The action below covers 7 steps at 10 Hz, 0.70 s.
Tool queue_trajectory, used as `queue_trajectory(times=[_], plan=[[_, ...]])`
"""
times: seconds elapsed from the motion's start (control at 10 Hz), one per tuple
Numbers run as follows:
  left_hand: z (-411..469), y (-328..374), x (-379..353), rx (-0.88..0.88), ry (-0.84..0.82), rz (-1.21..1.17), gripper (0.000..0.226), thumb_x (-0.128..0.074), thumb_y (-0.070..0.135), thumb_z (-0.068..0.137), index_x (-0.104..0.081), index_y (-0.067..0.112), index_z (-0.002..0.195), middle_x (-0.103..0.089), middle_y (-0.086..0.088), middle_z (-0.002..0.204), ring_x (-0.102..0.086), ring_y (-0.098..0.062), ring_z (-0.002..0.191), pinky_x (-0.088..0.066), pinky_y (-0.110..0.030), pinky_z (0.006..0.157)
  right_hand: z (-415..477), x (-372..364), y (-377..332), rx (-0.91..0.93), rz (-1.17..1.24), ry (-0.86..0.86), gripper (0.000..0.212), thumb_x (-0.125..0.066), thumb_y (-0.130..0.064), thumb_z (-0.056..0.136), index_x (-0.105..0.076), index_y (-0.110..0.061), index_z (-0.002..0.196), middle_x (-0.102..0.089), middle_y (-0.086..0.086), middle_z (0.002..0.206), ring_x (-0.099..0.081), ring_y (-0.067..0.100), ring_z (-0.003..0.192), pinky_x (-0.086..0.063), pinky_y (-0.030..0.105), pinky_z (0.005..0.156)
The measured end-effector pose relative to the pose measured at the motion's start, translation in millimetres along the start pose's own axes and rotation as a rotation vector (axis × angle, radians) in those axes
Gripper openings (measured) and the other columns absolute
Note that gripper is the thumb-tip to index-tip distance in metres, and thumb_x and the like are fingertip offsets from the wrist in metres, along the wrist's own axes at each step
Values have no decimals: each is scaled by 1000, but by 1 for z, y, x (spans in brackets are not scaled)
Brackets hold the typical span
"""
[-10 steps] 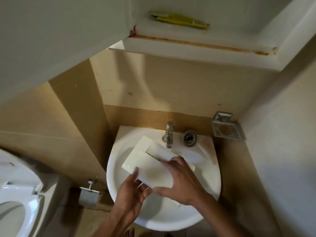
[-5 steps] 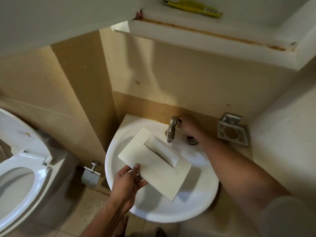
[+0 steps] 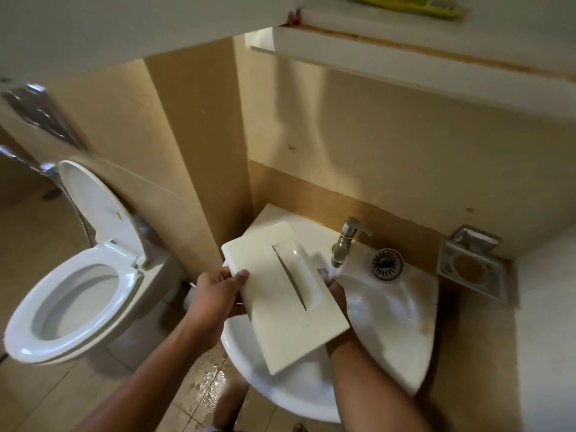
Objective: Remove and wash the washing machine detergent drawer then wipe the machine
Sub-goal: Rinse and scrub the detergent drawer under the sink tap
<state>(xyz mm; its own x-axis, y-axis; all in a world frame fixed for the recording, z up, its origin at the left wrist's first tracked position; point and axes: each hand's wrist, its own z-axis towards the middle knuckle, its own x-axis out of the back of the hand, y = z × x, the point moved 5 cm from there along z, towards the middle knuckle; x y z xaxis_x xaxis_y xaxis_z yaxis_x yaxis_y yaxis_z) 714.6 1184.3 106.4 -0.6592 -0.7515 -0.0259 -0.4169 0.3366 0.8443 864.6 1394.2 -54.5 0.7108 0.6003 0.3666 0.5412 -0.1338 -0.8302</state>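
Observation:
The cream detergent drawer point(image 3: 280, 294), a flat rectangular piece with a recessed handle slot, is held tilted over the white corner sink point(image 3: 392, 335). My left hand point(image 3: 215, 299) grips its left edge. Most of my right hand point(image 3: 338, 294) is hidden under the drawer's right side, with the fingers showing beneath the tap. Water runs from the metal tap point(image 3: 344, 241) onto those fingers beside the drawer.
An open toilet point(image 3: 71, 304) stands to the left, with a hose and flush plate point(image 3: 40, 113) on the wall behind. A drain strainer point(image 3: 387, 264) lies on the sink ledge; a metal soap holder point(image 3: 473, 269) hangs right. A cabinet overhangs above. The floor below is wet.
My right hand came back from the tap handle and went under the drawer's right side. Water now runs from the tap. The drawer shifted left and up as the view swung left.

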Motion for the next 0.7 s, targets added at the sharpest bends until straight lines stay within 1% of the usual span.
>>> queue_trajectory(times=[0.1, 0.2, 0.3, 0.4, 0.5, 0.6, 0.7], plan=[[8, 5, 2, -3, -2, 34, 24, -56, 15, 103, -68, -4, 113, -78, -18, 102, -77, -31, 89, -62, -40, 71, -21, -1, -24, -31, -60, 84, 23, -53, -13, 96, -67, -3, 112, -67, 21, 111, -62, 36, 113, -48, 37, 97], [10, 5, 7, -1, -1, 42, 25, -57, 15, 103, -68, -4, 113, -78, -16, 101, -77, -32, 91, -62, -45, 78, -34, -3, -24, 31, -41, 159, 25, -53, -19, 97, -67, -3, 111, -69, 18, 106, -65, 32, 104, -52, 34, 90], [13, 5, 10, 9, -10, 37, 24, -57, 15, 103, -68, -2, 114, -78, -15, 103, -77, -32, 91, -63, -47, 81, -45, 2, -27, 83, 79, 205, 27, -53, -27, 92, -67, -5, 100, -69, 12, 98, -66, 28, 91, -50, 14, 78], [14, 5, 10, 11, -20, 35, 23, -57, 15, 103, -68, -1, 114, -78, -15, 104, -77, -31, 90, -64, -42, 74, -48, 10, -18, 64, 101, 74, 31, -45, -52, 75, -61, -29, 88, -68, 11, 104, -64, 32, 98, -52, 42, 94], [16, 6, 5, 6, -27, 23, 20, -58, 15, 103, -67, 0, 112, -77, -16, 104, -77, -31, 90, -64, -38, 69, -61, 30, -16, 116, 450, 43, 9, -56, -20, 94, -63, -26, 94, -63, -1, 100, -59, 17, 97, -47, 35, 97], [16, 6, -6, -11, -55, -4, 19, -64, 14, 98, -67, 2, 113, -77, -15, 103, -76, -32, 90, -63, -39, 69, -67, 52, -39, -21, 1166, -114, 38, -91, 0, 57, -66, -8, 84, -64, 5, 82, -62, 15, 77, -52, 26, 75], [16, 3, -19, -28, -88, -61, 33, -76, 9, 88, -64, 6, 119, -77, -13, 108, -75, -31, 95, -63, -46, 77, -75, 58, -96, -126, 1485, -295, 38, -88, 10, 51, -62, -2, 76, -55, 8, 72, -53, 16, 62, -46, 24, 56]])
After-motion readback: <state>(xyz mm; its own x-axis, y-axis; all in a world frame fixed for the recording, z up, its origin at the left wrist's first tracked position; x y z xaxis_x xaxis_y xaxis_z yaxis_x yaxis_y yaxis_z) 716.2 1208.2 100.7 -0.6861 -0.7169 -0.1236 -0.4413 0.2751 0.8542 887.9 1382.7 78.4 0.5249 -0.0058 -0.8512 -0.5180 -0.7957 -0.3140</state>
